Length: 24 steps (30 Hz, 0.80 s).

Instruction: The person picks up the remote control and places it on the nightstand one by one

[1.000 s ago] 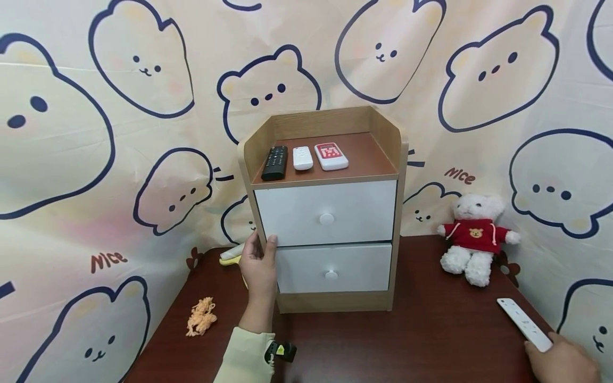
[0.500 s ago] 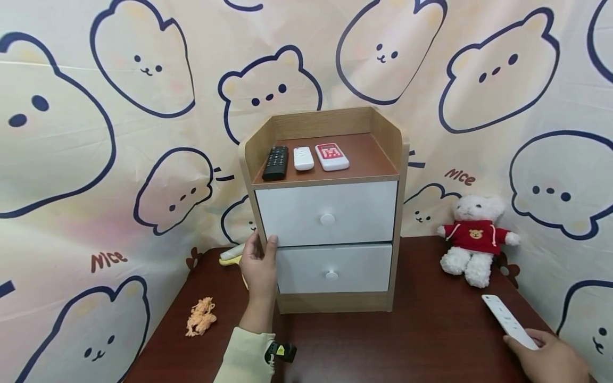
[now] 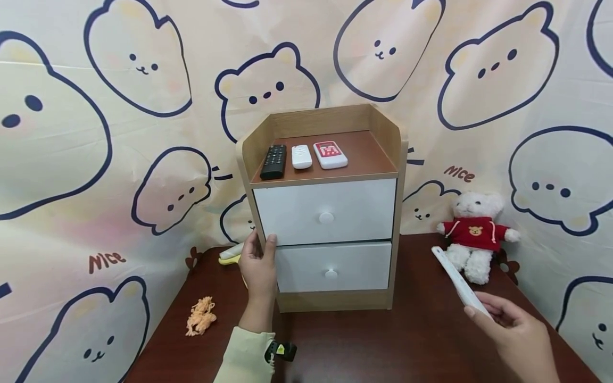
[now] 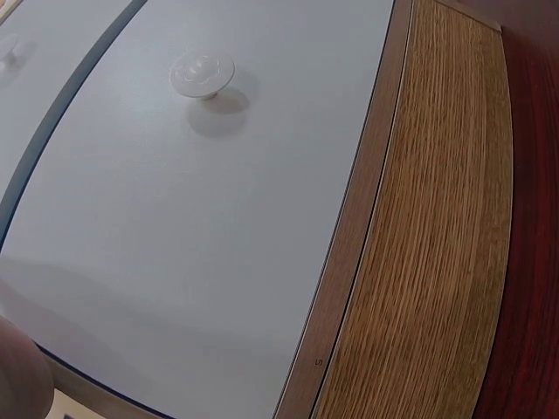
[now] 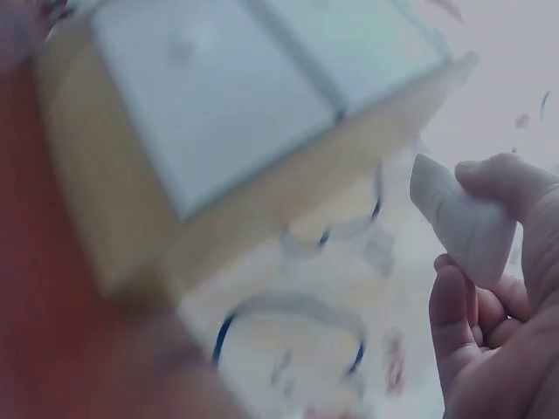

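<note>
My right hand (image 3: 519,335) pinches one end of a long white remote control (image 3: 458,282) between thumb and fingers, its far end slanting up and left towards the cabinet. In the right wrist view the remote control (image 5: 463,218) is blurred and its buttons are hidden. My left hand (image 3: 258,268) grips the left side of a small wooden drawer cabinet (image 3: 335,302), thumb at the front edge and fingers round the side. Both white drawers, each with a round knob, are pushed in. On the cabinet's top lie a black remote control (image 3: 273,162), a small white remote control (image 3: 301,157) and a white remote control with a red face (image 3: 330,155).
A white teddy bear in a red hoodie (image 3: 475,234) sits at the back right, behind the held remote control. Orange yarn (image 3: 201,316) lies at the left. A yellow and white item (image 3: 231,255) is partly hidden behind my left hand. Patterned cloth surrounds the table.
My right hand has carried the white remote control left and up from the table's right edge, tilting it onto its side. My left hand has stayed on the cabinet.
</note>
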Tool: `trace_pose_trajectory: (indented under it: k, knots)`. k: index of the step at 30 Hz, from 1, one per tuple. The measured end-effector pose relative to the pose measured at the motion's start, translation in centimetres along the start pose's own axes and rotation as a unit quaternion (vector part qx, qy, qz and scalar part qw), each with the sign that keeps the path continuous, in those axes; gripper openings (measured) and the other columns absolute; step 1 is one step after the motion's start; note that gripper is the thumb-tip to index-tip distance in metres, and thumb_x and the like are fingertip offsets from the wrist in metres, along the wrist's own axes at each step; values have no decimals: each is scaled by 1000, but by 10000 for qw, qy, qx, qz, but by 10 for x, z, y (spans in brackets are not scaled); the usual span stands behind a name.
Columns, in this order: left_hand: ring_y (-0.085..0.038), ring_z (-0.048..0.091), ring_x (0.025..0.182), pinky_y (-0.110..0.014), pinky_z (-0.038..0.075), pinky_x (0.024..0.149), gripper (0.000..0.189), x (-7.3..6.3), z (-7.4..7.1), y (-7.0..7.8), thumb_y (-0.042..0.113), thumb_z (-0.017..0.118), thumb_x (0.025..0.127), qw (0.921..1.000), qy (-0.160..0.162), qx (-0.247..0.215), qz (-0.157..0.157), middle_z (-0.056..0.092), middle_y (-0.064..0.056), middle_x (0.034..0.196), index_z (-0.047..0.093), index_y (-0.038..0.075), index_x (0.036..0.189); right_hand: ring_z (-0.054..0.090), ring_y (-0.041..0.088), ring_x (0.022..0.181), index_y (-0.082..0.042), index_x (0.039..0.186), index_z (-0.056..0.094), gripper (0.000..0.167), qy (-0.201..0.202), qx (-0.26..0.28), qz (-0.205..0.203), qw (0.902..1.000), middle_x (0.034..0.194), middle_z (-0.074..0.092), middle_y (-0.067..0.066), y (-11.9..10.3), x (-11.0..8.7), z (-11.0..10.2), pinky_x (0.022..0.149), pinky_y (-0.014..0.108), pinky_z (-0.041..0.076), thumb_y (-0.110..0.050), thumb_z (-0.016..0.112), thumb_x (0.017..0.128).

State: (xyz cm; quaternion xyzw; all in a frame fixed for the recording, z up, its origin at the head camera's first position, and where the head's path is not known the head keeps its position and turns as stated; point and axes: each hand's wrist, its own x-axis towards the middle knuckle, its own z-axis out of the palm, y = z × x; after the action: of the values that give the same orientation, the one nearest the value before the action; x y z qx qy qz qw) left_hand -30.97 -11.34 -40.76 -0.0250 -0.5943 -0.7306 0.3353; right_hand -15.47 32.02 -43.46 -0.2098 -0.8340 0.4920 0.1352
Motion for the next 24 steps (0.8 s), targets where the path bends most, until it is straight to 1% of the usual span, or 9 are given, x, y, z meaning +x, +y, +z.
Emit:
trace_pose_trajectory:
  k: [3,6,7,9,10,14,17,20,24]
  knots:
    - [-17,62,133,-17,51,104,51,0,-1,0,26,81,102,10000,8,27,25,68,-11,145,66,9,147,65,5,84,-8,142,69,55,-90,694,-653,9954,97,72,-21,-29,-12,2,70,19,59,-40,82,99]
    - [-18,62,134,-17,51,105,51,1,-1,-1,27,81,102,10000,5,23,50,68,-11,145,66,9,147,65,10,89,-6,134,73,37,-207,2000,-1201,9722,101,74,-14,-61,-20,7,74,19,61,-14,82,99]
    - [-17,62,134,-17,51,105,51,0,-1,-1,27,81,102,10000,0,29,52,68,-11,145,66,9,147,65,11,91,-6,132,75,35,-202,2276,-1369,9639,103,75,-12,-73,-22,9,75,19,61,-9,83,98]
    - [-17,62,134,-17,51,105,51,0,0,0,27,81,102,10000,-16,23,57,68,-11,145,66,9,147,66,13,95,-5,131,76,37,-154,2529,-1694,9524,107,76,-9,-97,-25,13,77,18,62,-4,84,96]
    - [-17,62,133,-17,51,105,51,0,0,0,27,81,102,10000,-20,17,54,68,-11,145,66,9,147,66,13,96,-4,132,76,38,-82,2511,-1851,9501,107,77,-9,-109,-26,15,78,18,62,-5,85,95]
    - [-17,63,132,-17,51,104,50,0,0,0,26,81,102,10000,5,-3,26,69,-10,144,67,9,146,69,13,98,-11,133,78,43,420,1753,-2241,9577,108,76,-12,-156,-30,24,79,17,61,-20,90,93]
    - [-16,63,132,-17,51,104,50,1,0,1,26,81,102,10000,27,-29,-7,69,-10,144,67,9,146,70,13,94,-15,130,81,45,810,1575,-2441,9534,109,78,-4,-186,-29,33,75,16,60,-28,93,90]
    - [-16,63,133,-17,52,105,50,1,1,1,25,81,102,10000,23,-52,-8,69,-11,145,66,9,147,71,16,93,-17,130,82,48,1200,1400,-2766,9431,113,80,3,-212,-26,42,74,12,57,-36,94,88]
    - [-16,63,133,-17,52,105,50,2,1,1,24,81,101,10000,33,-47,11,69,-11,145,66,9,146,76,21,95,-14,130,82,51,1647,1131,-3425,9180,117,82,7,-242,-19,54,76,10,54,-42,92,88]
